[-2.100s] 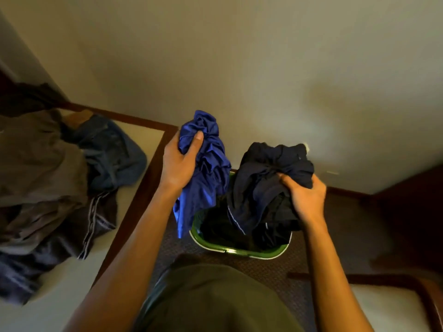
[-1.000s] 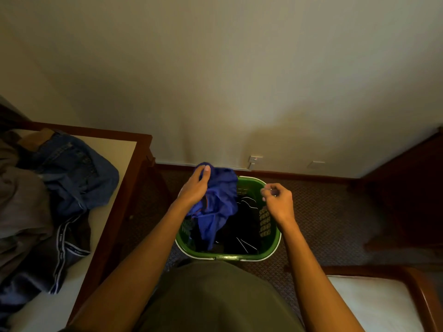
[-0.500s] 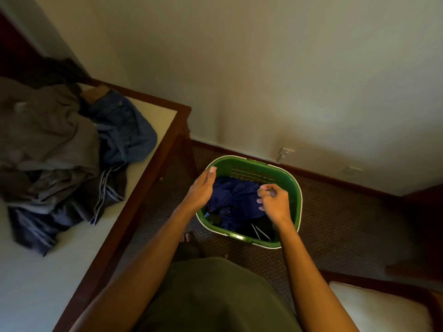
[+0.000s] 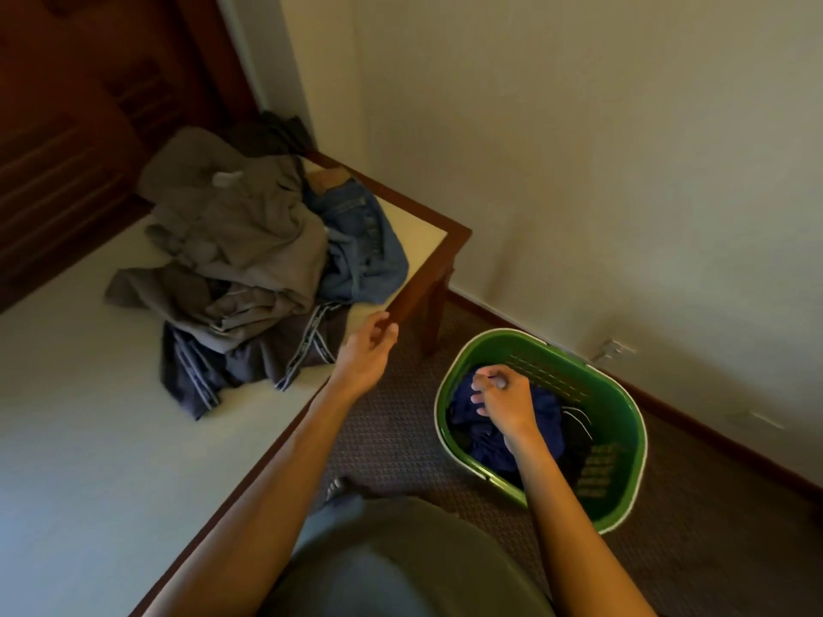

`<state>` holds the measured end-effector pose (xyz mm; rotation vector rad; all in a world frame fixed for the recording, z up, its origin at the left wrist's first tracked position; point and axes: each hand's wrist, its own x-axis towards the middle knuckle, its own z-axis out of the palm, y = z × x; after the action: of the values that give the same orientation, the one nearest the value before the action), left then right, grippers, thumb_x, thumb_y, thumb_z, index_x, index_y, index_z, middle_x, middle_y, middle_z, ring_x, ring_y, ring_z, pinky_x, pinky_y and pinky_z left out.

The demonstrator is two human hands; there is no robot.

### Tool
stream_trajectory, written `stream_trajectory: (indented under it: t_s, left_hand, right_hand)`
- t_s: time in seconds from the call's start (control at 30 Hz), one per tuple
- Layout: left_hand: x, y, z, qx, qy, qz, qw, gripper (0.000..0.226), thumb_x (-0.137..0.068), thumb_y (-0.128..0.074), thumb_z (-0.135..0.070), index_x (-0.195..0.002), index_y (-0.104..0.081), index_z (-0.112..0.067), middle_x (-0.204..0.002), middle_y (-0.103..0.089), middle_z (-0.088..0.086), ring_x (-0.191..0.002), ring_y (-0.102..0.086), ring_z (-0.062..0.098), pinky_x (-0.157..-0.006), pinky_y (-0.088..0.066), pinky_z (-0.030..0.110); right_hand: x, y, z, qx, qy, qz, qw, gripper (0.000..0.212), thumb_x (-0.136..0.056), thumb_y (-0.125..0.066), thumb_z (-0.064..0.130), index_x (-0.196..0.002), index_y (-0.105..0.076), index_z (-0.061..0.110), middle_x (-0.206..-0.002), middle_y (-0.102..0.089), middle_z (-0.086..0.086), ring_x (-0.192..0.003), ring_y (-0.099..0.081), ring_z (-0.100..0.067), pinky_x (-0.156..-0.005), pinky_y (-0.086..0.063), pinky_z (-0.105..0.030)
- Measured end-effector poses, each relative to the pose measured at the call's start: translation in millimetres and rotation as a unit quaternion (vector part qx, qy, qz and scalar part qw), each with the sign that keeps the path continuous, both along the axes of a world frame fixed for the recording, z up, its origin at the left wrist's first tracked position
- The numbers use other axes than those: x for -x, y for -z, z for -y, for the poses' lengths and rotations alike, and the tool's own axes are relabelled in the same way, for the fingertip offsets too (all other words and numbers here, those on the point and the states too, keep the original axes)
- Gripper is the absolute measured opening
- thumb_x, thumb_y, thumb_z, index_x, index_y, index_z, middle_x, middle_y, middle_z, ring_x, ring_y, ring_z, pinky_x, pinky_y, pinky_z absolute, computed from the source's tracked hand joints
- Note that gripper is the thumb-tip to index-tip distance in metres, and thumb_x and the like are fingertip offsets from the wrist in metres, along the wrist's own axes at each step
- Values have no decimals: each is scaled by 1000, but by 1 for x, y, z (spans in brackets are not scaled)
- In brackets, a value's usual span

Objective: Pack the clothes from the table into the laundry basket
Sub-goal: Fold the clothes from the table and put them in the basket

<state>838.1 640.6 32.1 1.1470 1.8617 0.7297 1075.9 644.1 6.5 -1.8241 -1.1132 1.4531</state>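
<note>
Since half a second ago the left hand (image 4: pixel 367 354) has left the basket rim and swung up-left toward the table edge; the view has turned left too, so the clothes pile now sits centre-left and the basket lower right. The blue garment, held two seconds ago, is now inside the basket.

Left hand: mid-frame, over the table's (image 4: pixel 89 438) wooden border, fingers loosely extended, holding nothing, just short of the striped dark track pants (image 4: pixel 249 367). Not touching cloth as far as visible.

Right hand (image 4: pixel 501 400): over the green laundry basket (image 4: pixel 623 474), lower right of frame, fingers curled, thumb and fingertips close together. Whether it pinches anything cannot be told; it hovers above or on the blue garment (image 4: pixel 545 416).

Basket stands on the carpet (image 4: pixel 401 420) right of the table, near the wall. Inside: blue garment on top, dark clothes under it, white trim lines showing at the right side.

Clothes left on the table, upper-left to centre: grey-brown garments (image 4: pixel 249 242) heaped on top, blue jeans (image 4: pixel 365 251) at the pile's right side near the table corner, track pants at the front edge of the pile, a dark item (image 4: pixel 271 135) at the back by the wall.

Bottom centre: the person's olive-clad torso (image 4: pixel 401 567).
</note>
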Motion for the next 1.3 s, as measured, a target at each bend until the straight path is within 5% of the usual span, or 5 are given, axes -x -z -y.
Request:
stream_trajectory:
  t_s: [0.43, 0.63, 0.97, 1.17, 1.3]
  left_hand:
    - [184, -10, -59, 24, 87, -383, 920, 108, -73, -59, -83, -157, -1, -46, -165, 19, 20, -149, 20, 48, -117, 14, 58]
    - [212, -13, -51, 9, 64, -331, 941, 73, -99, -59, -34, -159, -17, -38, -144, -48, 20, -128, -51, 41, -102, -47, 51]
    - [219, -44, 22, -134, -39, 17, 990, 29, -90, -68, -12, -118, -69, -18, -101, -71, -2, -102, -67, 15, -93, -55, 34]
    - [247, -93, 58, -94, 162, 23, 982, 37, -86, -70, -5, -111, -71, -32, -91, -70, -10, -84, -66, 5, -79, -54, 25]
    - [269, -122, 72, -151, 72, -28, 985, 41, -87, -75, -8, -118, -71, -35, -107, -72, -14, -98, -67, -3, -90, -56, 29]
  right_hand:
    - [128, -9, -9, -47, -81, 44, 995, 6, -95, -63, 13, -95, -69, 13, -87, -72, -19, -67, -70, -18, -63, -57, -40]
    - [181, -15, -8, -48, -130, 67, 988, 8, -97, -61, 16, -99, -68, 13, -89, -73, -12, -73, -72, -20, -68, -60, -45]
    - [233, -58, -20, -55, -180, -21, 982, 22, -93, -69, 35, -112, -62, 28, -99, -71, -9, -89, -72, -21, -80, -60, -51]
    - [278, -90, -44, -129, -210, -100, 964, 46, -96, -64, 30, -138, -46, 27, -131, -56, 10, -115, -59, -4, -90, -52, -25]
    - [303, -90, -41, -171, -421, -58, 889, 46, -99, -57, 10, -139, -51, 32, -131, -61, 14, -118, -60, -4, -99, -52, -24]
